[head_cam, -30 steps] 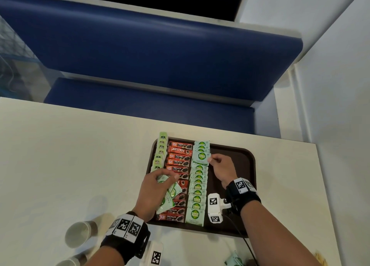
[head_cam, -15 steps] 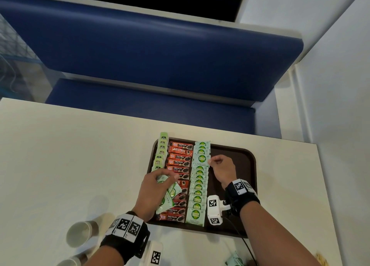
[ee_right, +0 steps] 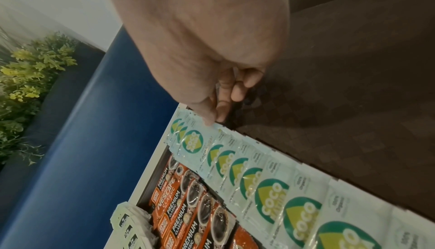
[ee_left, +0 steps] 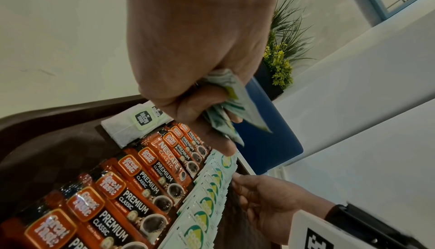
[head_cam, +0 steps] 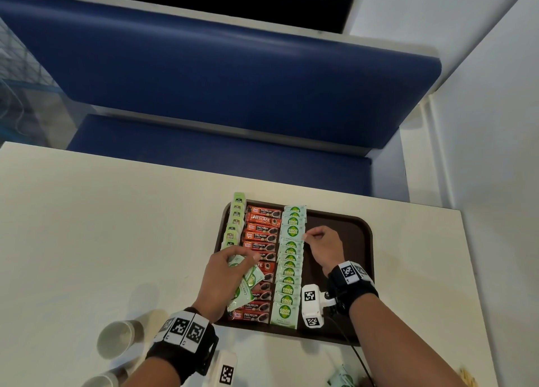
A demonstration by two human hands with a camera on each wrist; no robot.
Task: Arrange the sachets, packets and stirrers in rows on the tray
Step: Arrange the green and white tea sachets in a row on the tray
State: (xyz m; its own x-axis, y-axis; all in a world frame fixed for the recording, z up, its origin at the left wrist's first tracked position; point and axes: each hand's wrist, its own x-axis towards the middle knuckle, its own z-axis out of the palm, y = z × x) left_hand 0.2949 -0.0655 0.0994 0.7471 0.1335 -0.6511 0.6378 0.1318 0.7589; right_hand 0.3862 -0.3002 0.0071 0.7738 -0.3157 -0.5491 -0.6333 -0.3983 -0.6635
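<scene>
right hand [head_cam: 322, 248] pinches edge of coco natura sachet [head_cam: 292, 231] in far part of third row on tray [head_cam: 363, 241]; left hand [head_cam: 226, 281] grasps spare sachets [head_cam: 249, 278] over coffee sticks [head_cam: 261, 236]; best nudge it square, overlap even with neighbours

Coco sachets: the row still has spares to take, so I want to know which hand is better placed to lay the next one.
Right, probably. The right hand holds nothing, its fingertips at the Coco sachet row edge. The left hand grips the spare Coco sachets, so it likely feeds them across.
</scene>
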